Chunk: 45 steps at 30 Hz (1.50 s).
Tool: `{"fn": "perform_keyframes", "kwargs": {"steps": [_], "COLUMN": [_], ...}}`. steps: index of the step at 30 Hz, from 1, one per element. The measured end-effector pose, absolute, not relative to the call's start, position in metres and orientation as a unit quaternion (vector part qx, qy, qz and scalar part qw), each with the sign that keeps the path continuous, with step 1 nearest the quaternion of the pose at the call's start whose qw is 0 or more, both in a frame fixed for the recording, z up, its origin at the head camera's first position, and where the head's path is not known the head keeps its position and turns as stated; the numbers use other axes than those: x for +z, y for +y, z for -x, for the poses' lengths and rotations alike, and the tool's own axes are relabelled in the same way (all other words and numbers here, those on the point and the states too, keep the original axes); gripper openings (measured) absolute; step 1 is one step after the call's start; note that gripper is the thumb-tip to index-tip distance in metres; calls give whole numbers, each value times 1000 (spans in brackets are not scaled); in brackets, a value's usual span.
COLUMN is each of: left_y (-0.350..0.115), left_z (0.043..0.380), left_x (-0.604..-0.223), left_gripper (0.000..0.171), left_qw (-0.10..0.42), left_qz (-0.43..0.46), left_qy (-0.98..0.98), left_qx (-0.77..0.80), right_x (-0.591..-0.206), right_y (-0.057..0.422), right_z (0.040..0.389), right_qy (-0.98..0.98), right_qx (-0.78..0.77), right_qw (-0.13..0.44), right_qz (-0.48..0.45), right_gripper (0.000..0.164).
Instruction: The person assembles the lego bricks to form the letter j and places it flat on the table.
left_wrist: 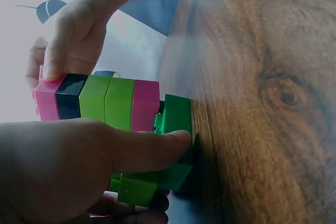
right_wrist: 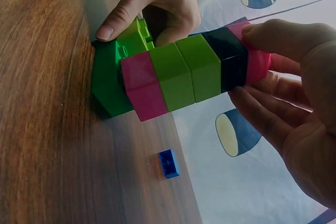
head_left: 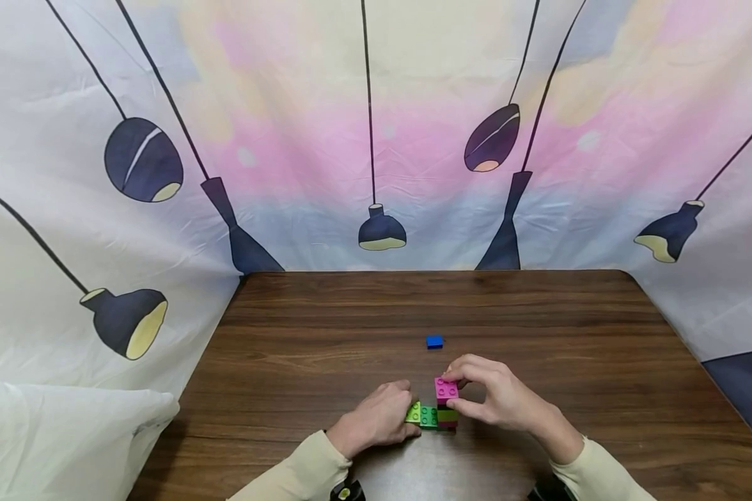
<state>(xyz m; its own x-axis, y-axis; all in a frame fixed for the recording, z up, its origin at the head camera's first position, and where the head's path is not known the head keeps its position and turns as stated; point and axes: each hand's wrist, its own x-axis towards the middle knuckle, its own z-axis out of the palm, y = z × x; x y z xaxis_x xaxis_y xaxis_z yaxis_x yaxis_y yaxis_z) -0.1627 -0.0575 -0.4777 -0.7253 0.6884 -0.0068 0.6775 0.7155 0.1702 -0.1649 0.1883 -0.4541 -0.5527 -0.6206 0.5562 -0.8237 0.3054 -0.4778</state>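
A tower of toy building bricks rises from one end of a dark green brick point(right_wrist: 107, 82). From the bottom up it has a pink brick point(right_wrist: 146, 88), two lime bricks point(right_wrist: 185, 74), a black brick point(right_wrist: 233, 66) and a bright pink brick point(head_left: 446, 391) on top. My right hand point(head_left: 507, 398) pinches that top brick between thumb and fingers. At the tower's left, a lime brick point(head_left: 413, 412) sits on the green base. My left hand point(head_left: 378, 415) grips this low end, its thumb against the green brick in the left wrist view.
A single blue brick point(head_left: 434, 342) lies on the wooden table point(head_left: 326, 334) beyond the tower. A printed cloth point(head_left: 313, 153) hangs behind the table's far edge and along its sides. White fabric point(head_left: 56, 438) bulges at the left edge.
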Motion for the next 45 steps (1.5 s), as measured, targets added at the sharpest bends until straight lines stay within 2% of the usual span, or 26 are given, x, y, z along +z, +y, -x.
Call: {"fn": "perform_keyframes", "kwargs": {"steps": [9,16,25,33,45], "left_y": [-57,-59,-59,-59,-59], "left_z": [162,164,168,167,161], "left_x": [-476,-477,-478,-477,-483], "left_gripper": [31,32,32,31,40], "left_qw": [20,10,22,17,32], "left_qz": [-392,-404,-408,-404,-378], "left_qy": [919,914,911,914,921], "left_qx": [33,25,56,47,84], "right_x": [-455,-453,-450,-447,-447], "right_y": [192,192,195,195,191], "right_z": [158,160,162,161,163], "right_qy": [-791,-760,-781,-779,-784], "right_qx": [373,380,380,391,397], "right_qw": [146,204,164,149,122], "right_qz": [-462,-486,-468,-468,-461], "right_gripper": [29,38,34,36,36]}}
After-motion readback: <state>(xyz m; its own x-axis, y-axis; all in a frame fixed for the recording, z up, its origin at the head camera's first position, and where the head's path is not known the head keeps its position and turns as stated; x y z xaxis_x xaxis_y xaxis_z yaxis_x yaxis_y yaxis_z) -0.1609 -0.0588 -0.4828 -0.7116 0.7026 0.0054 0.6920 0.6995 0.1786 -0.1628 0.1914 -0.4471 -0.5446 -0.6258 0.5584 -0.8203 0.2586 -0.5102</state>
